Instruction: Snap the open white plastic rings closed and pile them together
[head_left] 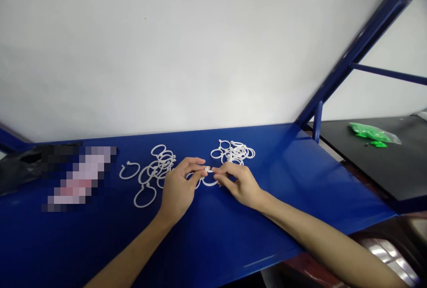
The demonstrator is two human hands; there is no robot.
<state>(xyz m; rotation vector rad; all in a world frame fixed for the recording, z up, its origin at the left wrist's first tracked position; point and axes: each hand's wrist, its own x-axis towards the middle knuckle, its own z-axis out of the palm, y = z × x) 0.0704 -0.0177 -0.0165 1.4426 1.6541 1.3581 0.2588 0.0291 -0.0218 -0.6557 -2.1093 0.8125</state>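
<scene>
At the middle of the blue table, my left hand [178,188] and my right hand [242,185] meet, fingertips almost touching. Both pinch a white plastic ring [209,183] by its small end pieces; the fingers partly cover it. Beside my left hand lies a loose heap of white open rings [155,168] with knobbed ends. One ring [145,196] sits at the heap's near side and another [129,171] lies a little apart to the left. Just beyond my right hand is a tighter cluster of similar white rings [238,151].
The blue tabletop [233,243] meets a pale wall [167,56] at the back. On the left are a blurred-out pinkish item [82,179] and a dark plastic bag [20,170]. A blue metal frame [333,70] rises at right, beside a black table [367,163] with a green-filled bag [368,132].
</scene>
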